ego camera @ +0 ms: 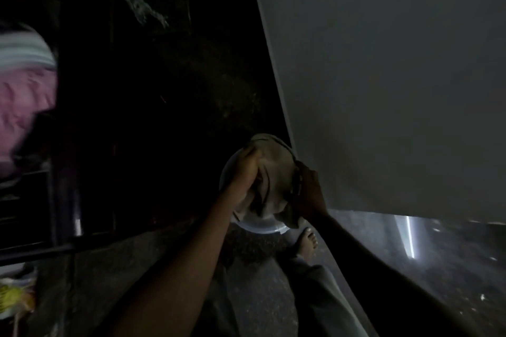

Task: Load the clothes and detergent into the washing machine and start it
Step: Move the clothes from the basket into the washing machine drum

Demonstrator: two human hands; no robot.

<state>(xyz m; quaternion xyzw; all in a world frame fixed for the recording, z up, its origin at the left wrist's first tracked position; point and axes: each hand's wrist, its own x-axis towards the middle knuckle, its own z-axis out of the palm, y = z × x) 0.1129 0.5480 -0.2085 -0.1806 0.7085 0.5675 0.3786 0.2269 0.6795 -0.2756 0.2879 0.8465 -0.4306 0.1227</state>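
The scene is dim. A round white tub (pixel 262 227) stands on the floor by the wall, heaped with pale beige clothes (pixel 273 172). My left hand (pixel 246 172) grips the cloth at the left side of the heap. My right hand (pixel 308 189) holds the right side, fingers curled over the cloth and a dark edge there. No washing machine or detergent can be made out.
A pale wall (pixel 383 90) runs along the right. My bare foot (pixel 308 243) stands just below the tub. Blurred pink and white-striped fabric (pixel 24 85) fills the left edge above a dark frame (pixel 54 227). A yellow packet (pixel 13 301) lies at the bottom left.
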